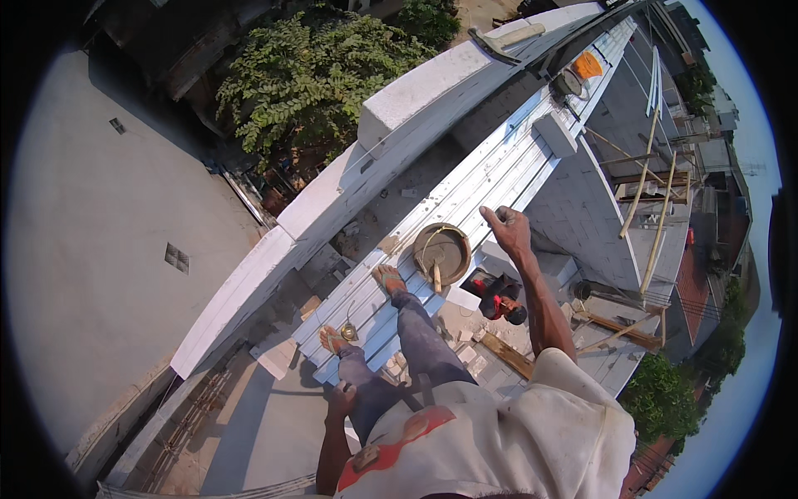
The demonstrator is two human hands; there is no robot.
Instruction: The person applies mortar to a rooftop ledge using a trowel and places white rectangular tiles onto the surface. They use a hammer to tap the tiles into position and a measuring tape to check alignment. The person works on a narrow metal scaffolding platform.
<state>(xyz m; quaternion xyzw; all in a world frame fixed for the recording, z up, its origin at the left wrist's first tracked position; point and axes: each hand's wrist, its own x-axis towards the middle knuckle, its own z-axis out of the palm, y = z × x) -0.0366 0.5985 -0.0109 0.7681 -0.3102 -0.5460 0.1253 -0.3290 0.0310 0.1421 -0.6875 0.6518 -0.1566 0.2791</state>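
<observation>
My right hand is raised above the platform's right side, its fingers curled and nothing seen in them. Below and left of it, a round mortar bucket stands on the ribbed metal planks. A trowel with a wooden handle rests in the bucket. My left hand hangs low beside my left thigh; its fingers are mostly hidden. My sandalled feet stand on the planks, and a small brass-coloured round thing lies beside my left foot.
A pale block wall runs along the platform's left side, with a drop between. At right stands another block wall. Another person is on the lower level among rubble and timber. An orange bucket sits at the planks' far end.
</observation>
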